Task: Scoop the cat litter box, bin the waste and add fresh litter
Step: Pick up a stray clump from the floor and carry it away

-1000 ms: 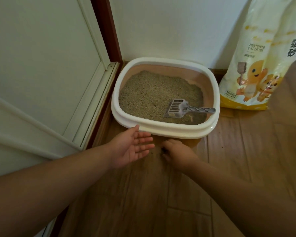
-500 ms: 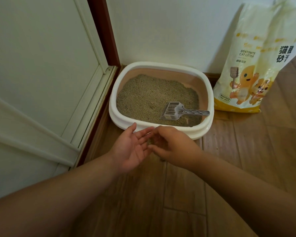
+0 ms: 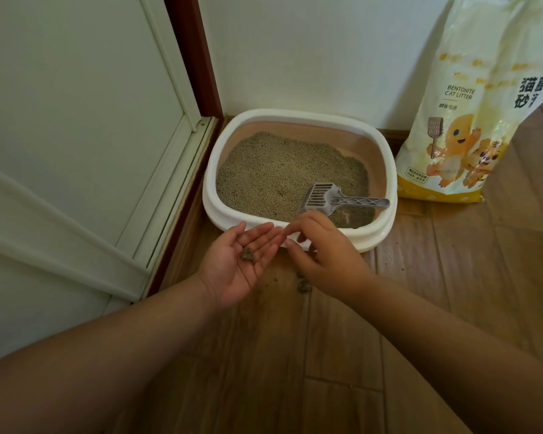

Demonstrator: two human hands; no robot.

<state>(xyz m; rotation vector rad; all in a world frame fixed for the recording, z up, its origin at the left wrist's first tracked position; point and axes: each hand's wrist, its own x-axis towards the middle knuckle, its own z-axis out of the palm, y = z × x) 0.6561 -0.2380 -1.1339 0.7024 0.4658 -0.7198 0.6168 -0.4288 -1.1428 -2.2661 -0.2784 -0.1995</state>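
A white-rimmed litter box [image 3: 298, 115] full of grey-brown litter stands in the corner on the wooden floor. A grey slotted scoop [image 3: 336, 198] lies in its front right part, handle pointing right. My left hand [image 3: 242, 261] is held palm up in front of the box, a small litter clump [image 3: 247, 254] lying on its palm. My right hand [image 3: 320, 249] hovers beside it, fingers loosely bent over the box's front rim, holding nothing I can see. Another clump [image 3: 303, 286] lies on the floor under my right wrist.
A yellow and white bag of bentonite cat litter [image 3: 470, 114] leans on the wall right of the box. A white sliding door panel [image 3: 76, 120] and a dark red frame [image 3: 195, 54] close off the left. Small crumbs [image 3: 275, 279] dot the floorboards.
My right hand rose from the floor to my left palm and left a clump there. It has now drawn back slightly to the right. The view moved closer to the box.
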